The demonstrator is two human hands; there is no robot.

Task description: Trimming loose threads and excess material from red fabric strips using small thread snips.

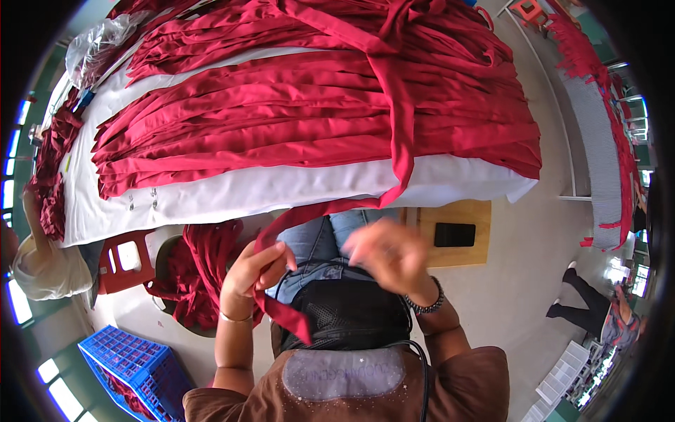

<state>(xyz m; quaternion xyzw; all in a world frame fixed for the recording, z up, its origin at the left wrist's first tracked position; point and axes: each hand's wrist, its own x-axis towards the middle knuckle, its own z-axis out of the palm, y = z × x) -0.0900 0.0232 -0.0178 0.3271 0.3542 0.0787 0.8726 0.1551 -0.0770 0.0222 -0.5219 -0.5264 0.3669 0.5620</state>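
My left hand (254, 270) is closed round a long red fabric strip (309, 213) above my lap. From there the strip's loose end hangs down over a black mesh bag (351, 313) at my waist. Its other part runs up across the table edge and over the pile of red strips (316, 116). Just to the right, my right hand (391, 257) is raised over my thigh, apart from the strip. Motion smears its fingers, so what they do cannot be told.
A white-covered table (232, 200) stands in front. Left of me are a bin of red strips (204, 281), a red stool (119, 257) and a blue crate (133, 366). A black phone (455, 235) lies on a wooden stool (471, 257). Other people (53, 267) are nearby.
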